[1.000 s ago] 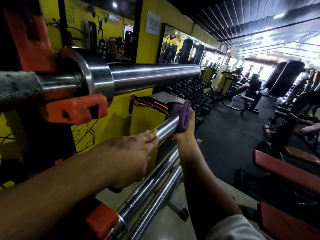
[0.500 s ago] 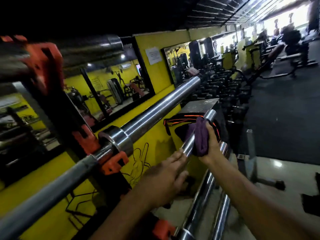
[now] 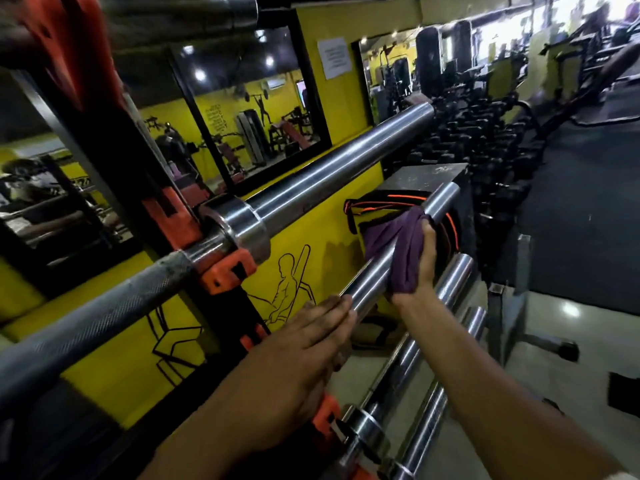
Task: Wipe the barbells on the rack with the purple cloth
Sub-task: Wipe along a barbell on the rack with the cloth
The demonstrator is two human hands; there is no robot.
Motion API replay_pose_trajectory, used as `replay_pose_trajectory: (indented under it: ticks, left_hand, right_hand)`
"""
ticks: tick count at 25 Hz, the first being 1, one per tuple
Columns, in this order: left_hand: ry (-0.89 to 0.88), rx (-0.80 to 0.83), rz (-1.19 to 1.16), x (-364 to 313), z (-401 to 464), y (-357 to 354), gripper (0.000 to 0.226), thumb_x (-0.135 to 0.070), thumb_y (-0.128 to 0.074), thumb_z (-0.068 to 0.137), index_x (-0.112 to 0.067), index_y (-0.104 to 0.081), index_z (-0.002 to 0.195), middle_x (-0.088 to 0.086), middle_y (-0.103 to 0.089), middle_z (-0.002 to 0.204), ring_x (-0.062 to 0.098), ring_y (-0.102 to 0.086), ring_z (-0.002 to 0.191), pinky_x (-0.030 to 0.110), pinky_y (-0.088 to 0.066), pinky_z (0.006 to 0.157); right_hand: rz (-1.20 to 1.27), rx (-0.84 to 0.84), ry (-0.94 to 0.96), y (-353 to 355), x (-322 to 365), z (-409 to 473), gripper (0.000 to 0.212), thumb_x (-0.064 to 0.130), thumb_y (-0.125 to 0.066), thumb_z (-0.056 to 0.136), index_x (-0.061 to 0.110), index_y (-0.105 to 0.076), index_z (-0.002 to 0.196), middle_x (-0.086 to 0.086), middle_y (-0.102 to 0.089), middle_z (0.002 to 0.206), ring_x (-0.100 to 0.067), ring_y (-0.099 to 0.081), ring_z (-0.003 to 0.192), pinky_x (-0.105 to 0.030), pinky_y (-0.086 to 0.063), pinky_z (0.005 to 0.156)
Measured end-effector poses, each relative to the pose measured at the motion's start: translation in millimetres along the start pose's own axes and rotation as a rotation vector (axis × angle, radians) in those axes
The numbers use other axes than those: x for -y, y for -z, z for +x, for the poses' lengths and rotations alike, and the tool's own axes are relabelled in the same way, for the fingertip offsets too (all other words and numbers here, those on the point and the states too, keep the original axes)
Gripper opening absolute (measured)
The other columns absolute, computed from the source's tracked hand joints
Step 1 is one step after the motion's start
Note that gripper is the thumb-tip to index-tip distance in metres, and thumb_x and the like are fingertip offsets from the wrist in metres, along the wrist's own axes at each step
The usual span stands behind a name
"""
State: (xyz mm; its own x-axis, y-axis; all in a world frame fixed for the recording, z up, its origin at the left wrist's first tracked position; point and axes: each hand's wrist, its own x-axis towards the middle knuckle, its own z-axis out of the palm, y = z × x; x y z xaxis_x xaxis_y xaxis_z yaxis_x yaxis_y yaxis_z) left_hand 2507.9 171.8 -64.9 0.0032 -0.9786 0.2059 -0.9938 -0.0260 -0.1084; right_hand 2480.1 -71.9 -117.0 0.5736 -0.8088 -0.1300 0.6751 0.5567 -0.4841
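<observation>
My right hand [image 3: 420, 258] grips the purple cloth [image 3: 398, 251] around the barbell sleeve [image 3: 405, 247] just below the top barbell [image 3: 311, 188]. My left hand [image 3: 301, 355] rests flat-fingered on that sleeve nearer me. If my steadying slackens, the sleeve may spin and the cloth slip off.

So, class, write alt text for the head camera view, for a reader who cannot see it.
A person's right hand wraps a purple cloth around the chrome sleeve of a racked barbell, while the left hand rests on the same sleeve nearer the camera. More barbells sit above and below on the orange rack, against a yellow gym wall.
</observation>
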Motion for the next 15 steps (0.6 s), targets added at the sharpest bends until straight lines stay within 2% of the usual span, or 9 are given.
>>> replay_pose_trajectory:
  ticks: [2,4,7,9,11,13,15]
  left_hand:
    - [0.013,-0.008,-0.004,-0.2,0.8,-0.9,0.056,-0.025,-0.031,0.102,-0.02,-0.026,0.157,-0.007,-0.016,0.166,0.004,-0.005,0.152,0.024,-0.005,0.122]
    - [0.029,-0.02,-0.016,-0.7,2.1,-0.7,0.055,-0.027,-0.03,0.102,-0.022,-0.027,0.157,-0.008,-0.018,0.165,0.002,-0.005,0.152,0.023,-0.004,0.122]
    - [0.017,-0.042,-0.008,-1.6,4.7,-0.9,0.055,-0.028,-0.03,0.102,-0.019,-0.032,0.155,-0.006,-0.023,0.164,0.003,-0.009,0.152,0.022,-0.006,0.122]
    - [0.009,-0.046,-0.015,-0.4,3.0,-0.5,0.055,-0.026,-0.033,0.1,-0.018,-0.035,0.154,-0.005,-0.025,0.163,0.003,-0.011,0.152,0.02,-0.006,0.121]
    - [0.018,-0.033,-0.028,-0.5,2.5,0.7,0.055,-0.026,-0.034,0.1,-0.019,-0.034,0.155,-0.007,-0.023,0.164,0.002,-0.008,0.152,0.018,-0.004,0.121]
    - [0.02,-0.037,-0.018,-2.5,2.8,2.4,0.055,-0.028,-0.032,0.101,-0.019,-0.033,0.155,-0.007,-0.022,0.164,0.0,-0.005,0.151,0.018,-0.003,0.121]
    - [0.027,-0.021,-0.027,-2.5,1.8,3.2,0.055,-0.028,-0.031,0.101,-0.018,-0.032,0.155,-0.006,-0.021,0.164,-0.001,-0.003,0.151,0.019,-0.003,0.121]
  right_hand:
    - [0.009,-0.058,0.015,3.6,11.5,29.2,0.069,0.07,-0.067,0.077,0.016,-0.066,0.121,-0.007,-0.073,0.11,-0.033,-0.063,0.117,-0.041,-0.054,0.089]
    - [0.035,-0.085,-0.008,3.8,6.0,26.3,0.072,0.069,-0.071,0.074,0.016,-0.067,0.123,-0.009,-0.072,0.117,-0.034,-0.063,0.118,-0.041,-0.054,0.089]
    - [0.016,-0.035,-0.104,1.9,-26.7,-17.8,0.069,0.068,-0.073,0.069,0.018,-0.065,0.116,-0.009,-0.072,0.111,-0.029,-0.066,0.105,-0.038,-0.054,0.086]
    - [-0.018,0.005,-0.14,2.6,-36.8,-33.2,0.059,0.063,-0.068,0.078,0.017,-0.063,0.115,-0.009,-0.072,0.104,-0.026,-0.069,0.095,-0.034,-0.056,0.077]
    - [-0.003,0.012,-0.084,2.6,-22.1,-20.3,0.05,0.058,-0.061,0.087,0.014,-0.064,0.112,-0.007,-0.072,0.095,-0.023,-0.069,0.086,-0.032,-0.054,0.073]
    - [-0.029,-0.002,-0.05,1.6,-10.0,-5.2,0.059,0.062,-0.064,0.085,0.012,-0.065,0.116,-0.006,-0.071,0.096,-0.024,-0.068,0.091,-0.035,-0.053,0.078]
    - [-0.049,-0.047,-0.062,0.0,-13.9,-10.9,0.08,0.069,-0.073,0.07,0.012,-0.064,0.126,-0.008,-0.073,0.104,-0.027,-0.068,0.1,-0.039,-0.055,0.084]
